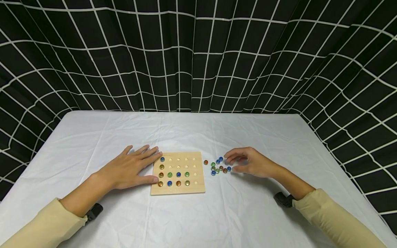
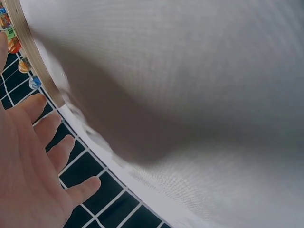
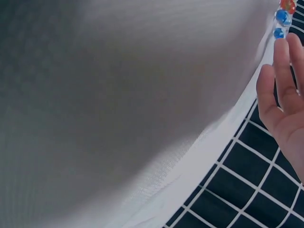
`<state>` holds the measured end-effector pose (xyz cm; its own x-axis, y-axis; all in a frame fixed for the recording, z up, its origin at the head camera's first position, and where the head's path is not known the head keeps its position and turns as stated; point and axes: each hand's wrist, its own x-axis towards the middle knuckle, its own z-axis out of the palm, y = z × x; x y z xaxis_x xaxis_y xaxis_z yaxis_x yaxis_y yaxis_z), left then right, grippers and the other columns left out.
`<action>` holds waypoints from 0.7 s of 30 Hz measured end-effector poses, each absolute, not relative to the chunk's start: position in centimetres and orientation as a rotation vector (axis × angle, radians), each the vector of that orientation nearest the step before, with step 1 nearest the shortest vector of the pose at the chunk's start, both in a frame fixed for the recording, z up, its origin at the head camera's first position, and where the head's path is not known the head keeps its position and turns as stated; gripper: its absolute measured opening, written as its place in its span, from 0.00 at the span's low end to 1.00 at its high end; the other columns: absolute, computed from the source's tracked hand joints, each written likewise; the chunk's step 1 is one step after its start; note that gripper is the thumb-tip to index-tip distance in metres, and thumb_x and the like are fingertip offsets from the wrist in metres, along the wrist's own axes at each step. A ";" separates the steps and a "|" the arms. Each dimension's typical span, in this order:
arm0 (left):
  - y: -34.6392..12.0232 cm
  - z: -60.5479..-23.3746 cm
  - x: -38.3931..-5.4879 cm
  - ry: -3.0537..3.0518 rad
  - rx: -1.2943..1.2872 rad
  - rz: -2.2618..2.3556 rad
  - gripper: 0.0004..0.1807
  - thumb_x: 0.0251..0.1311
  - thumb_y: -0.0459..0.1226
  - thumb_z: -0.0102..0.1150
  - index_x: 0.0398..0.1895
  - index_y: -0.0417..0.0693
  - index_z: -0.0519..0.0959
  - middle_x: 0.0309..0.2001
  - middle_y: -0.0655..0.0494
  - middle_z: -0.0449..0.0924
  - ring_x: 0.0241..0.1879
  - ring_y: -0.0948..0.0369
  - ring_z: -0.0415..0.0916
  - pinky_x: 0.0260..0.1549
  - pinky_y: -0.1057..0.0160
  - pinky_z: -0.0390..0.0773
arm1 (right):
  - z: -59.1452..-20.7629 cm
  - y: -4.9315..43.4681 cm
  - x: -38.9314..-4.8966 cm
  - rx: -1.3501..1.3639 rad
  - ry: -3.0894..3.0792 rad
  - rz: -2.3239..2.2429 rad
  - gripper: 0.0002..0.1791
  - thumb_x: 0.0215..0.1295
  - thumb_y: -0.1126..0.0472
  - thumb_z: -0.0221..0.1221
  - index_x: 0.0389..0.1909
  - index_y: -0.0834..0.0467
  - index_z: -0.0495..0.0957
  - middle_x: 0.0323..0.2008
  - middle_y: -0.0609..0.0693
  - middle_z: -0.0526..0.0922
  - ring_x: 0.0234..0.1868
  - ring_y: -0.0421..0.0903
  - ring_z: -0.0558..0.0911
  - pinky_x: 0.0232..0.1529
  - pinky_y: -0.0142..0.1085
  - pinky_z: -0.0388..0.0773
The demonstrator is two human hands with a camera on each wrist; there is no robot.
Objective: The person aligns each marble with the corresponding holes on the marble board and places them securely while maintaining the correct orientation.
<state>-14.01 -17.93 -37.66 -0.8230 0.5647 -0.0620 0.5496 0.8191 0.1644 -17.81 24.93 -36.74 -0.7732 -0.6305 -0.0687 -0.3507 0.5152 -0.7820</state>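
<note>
A square wooden board with rows of small dimples lies on the table. Glass marbles, among them a green one and a blue one, fill most of its two near rows and its left column. My left hand is at the board's left edge, fingers spread and thumb tip over that edge. Right of the board lies a loose cluster of blue, green and brown marbles. My right hand is just right of it, fingers loosely bent, thumb beside a blue marble; no marble shows in its grasp.
A white cloth with light creases covers the table. Black curtain with a white grid surrounds the far side and both flanks. One brown marble sits apart, between board and cluster. Each wrist carries a small black camera.
</note>
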 end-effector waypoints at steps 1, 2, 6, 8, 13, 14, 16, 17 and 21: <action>-17.9 -37.6 -14.0 2.890 0.887 0.212 0.48 0.60 0.74 0.41 0.78 0.59 0.58 0.77 0.57 0.55 0.77 0.49 0.49 0.70 0.33 0.46 | -36.8 25.0 -17.8 -0.815 2.410 -1.128 0.22 0.59 0.71 0.67 0.55 0.61 0.79 0.46 0.53 0.86 0.51 0.52 0.82 0.52 0.48 0.78; -17.9 -37.6 -14.0 2.887 0.883 0.214 0.48 0.60 0.74 0.41 0.78 0.59 0.58 0.77 0.57 0.55 0.77 0.49 0.49 0.70 0.33 0.46 | -36.8 25.0 -17.8 -0.813 2.406 -1.123 0.22 0.59 0.70 0.67 0.55 0.61 0.79 0.46 0.52 0.86 0.51 0.52 0.82 0.52 0.47 0.78; -17.9 -37.5 -13.9 2.879 0.871 0.215 0.50 0.59 0.75 0.41 0.78 0.59 0.58 0.77 0.57 0.55 0.76 0.49 0.49 0.69 0.32 0.46 | -36.8 25.0 -17.7 -0.807 2.403 -1.103 0.21 0.60 0.70 0.67 0.55 0.61 0.80 0.46 0.52 0.86 0.50 0.51 0.82 0.51 0.45 0.79; -17.9 -37.5 -13.9 2.874 0.865 0.216 0.51 0.58 0.76 0.41 0.78 0.59 0.58 0.77 0.57 0.55 0.76 0.49 0.50 0.69 0.32 0.46 | -36.9 24.9 -17.7 -0.801 2.407 -1.094 0.21 0.60 0.70 0.67 0.55 0.61 0.80 0.46 0.51 0.86 0.50 0.51 0.82 0.51 0.45 0.79; -17.9 -37.6 -13.8 2.858 0.852 0.222 0.54 0.55 0.78 0.40 0.79 0.58 0.57 0.77 0.58 0.54 0.76 0.49 0.49 0.70 0.32 0.45 | -37.0 24.8 -17.7 -0.793 2.418 -1.071 0.21 0.59 0.70 0.67 0.54 0.60 0.80 0.46 0.50 0.86 0.49 0.50 0.82 0.51 0.46 0.78; -17.9 -37.6 -13.8 2.856 0.850 0.224 0.54 0.55 0.78 0.40 0.79 0.58 0.57 0.77 0.58 0.54 0.76 0.49 0.49 0.70 0.33 0.45 | -37.0 24.8 -17.7 -0.793 2.420 -1.068 0.21 0.59 0.70 0.67 0.54 0.59 0.80 0.45 0.50 0.86 0.49 0.50 0.82 0.51 0.46 0.78; -17.9 -37.6 -13.8 2.857 0.850 0.223 0.55 0.53 0.78 0.41 0.79 0.58 0.57 0.77 0.58 0.55 0.76 0.49 0.49 0.70 0.33 0.46 | -37.0 24.7 -17.7 -0.795 2.422 -1.064 0.20 0.59 0.70 0.67 0.54 0.59 0.80 0.45 0.49 0.86 0.48 0.49 0.82 0.50 0.46 0.78; -17.9 -37.6 -13.8 2.857 0.853 0.220 0.56 0.52 0.79 0.42 0.79 0.58 0.57 0.77 0.58 0.55 0.76 0.49 0.50 0.70 0.33 0.46 | -37.0 24.7 -17.7 -0.797 2.423 -1.061 0.20 0.59 0.70 0.67 0.54 0.59 0.80 0.45 0.49 0.86 0.48 0.49 0.82 0.50 0.46 0.78; -17.9 -37.6 -13.8 2.865 0.871 0.204 0.57 0.50 0.79 0.43 0.78 0.57 0.57 0.77 0.57 0.56 0.76 0.49 0.51 0.69 0.33 0.48 | -36.9 24.5 -17.7 -0.804 2.428 -1.052 0.19 0.59 0.71 0.67 0.53 0.60 0.81 0.44 0.49 0.86 0.47 0.49 0.82 0.49 0.44 0.79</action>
